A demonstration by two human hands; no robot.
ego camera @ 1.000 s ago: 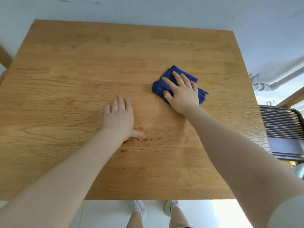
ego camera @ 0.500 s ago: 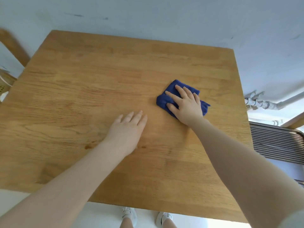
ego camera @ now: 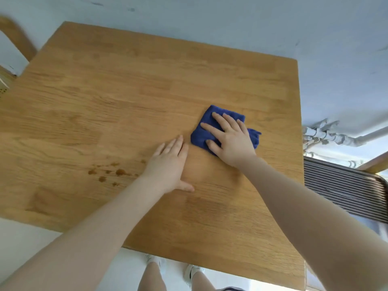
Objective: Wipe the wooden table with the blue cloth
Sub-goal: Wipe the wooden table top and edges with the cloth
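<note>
Flat hands on square wooden table (ego camera: 126, 97)
Right hand (ego camera: 232, 139), fingers spread, is pressing folded dark-blue cloth (ego camera: 201, 136); left hand (ego camera: 168, 164) is resting flat, gripping nothing.

There is just one view, from a camera on the person's head. It looks forward and steeply down onto the table (ego camera: 130, 97), close enough that both forearms run in from the bottom corners and the far edge sits near the top. The wide lens bows the table's edges. Past the near edge it sees straight down to the person's shoes (ego camera: 194, 271) on the floor; at the right margin it catches pipes (ego camera: 327, 136) along the wall.
</note>
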